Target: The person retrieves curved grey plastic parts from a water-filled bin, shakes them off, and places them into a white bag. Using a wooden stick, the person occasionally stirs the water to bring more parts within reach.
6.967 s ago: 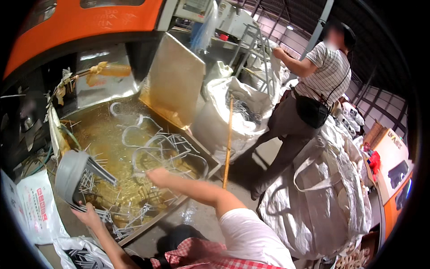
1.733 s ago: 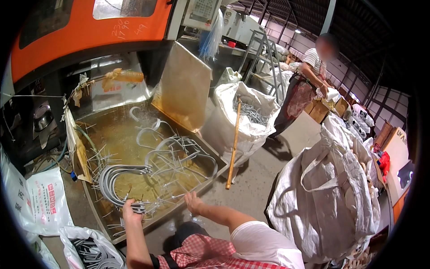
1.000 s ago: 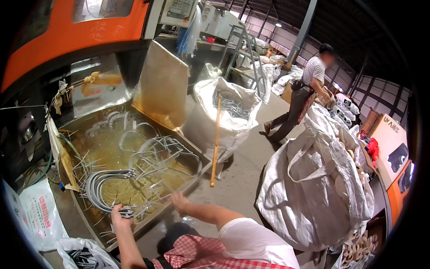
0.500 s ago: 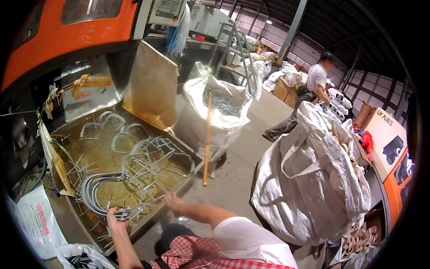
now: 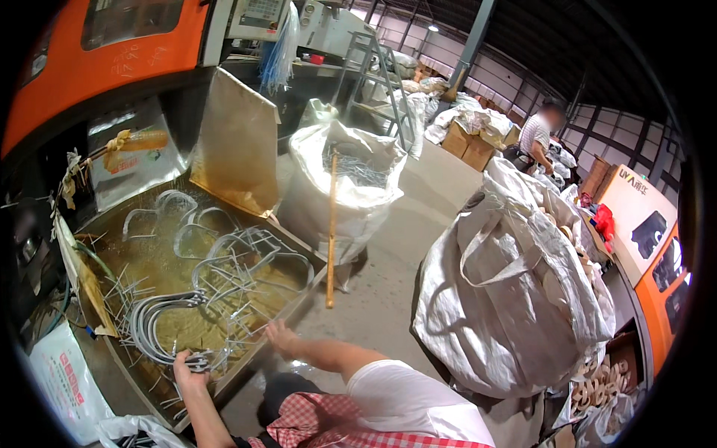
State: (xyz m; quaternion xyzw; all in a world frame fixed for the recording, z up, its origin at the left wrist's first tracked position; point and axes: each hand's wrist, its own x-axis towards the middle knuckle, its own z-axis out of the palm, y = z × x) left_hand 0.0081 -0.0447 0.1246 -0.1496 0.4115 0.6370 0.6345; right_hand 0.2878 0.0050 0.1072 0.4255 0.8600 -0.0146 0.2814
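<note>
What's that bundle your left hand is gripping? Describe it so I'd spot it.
Start at the big metal tray below the orange machine. At its near corner the left hand grips a bundle of grey U-shaped pieces. Unlike the loose pieces scattered beyond, these lie nested together in one neat curve.

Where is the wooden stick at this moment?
In the head view the wooden stick stands near the middle, leaning against the open white sack, just right of the metal tray of curved grey parts.

White bulk bag point(image 5: 515, 291), wooden stick point(image 5: 331, 224), orange machine point(image 5: 112, 52), distant person point(image 5: 536, 134)
</note>
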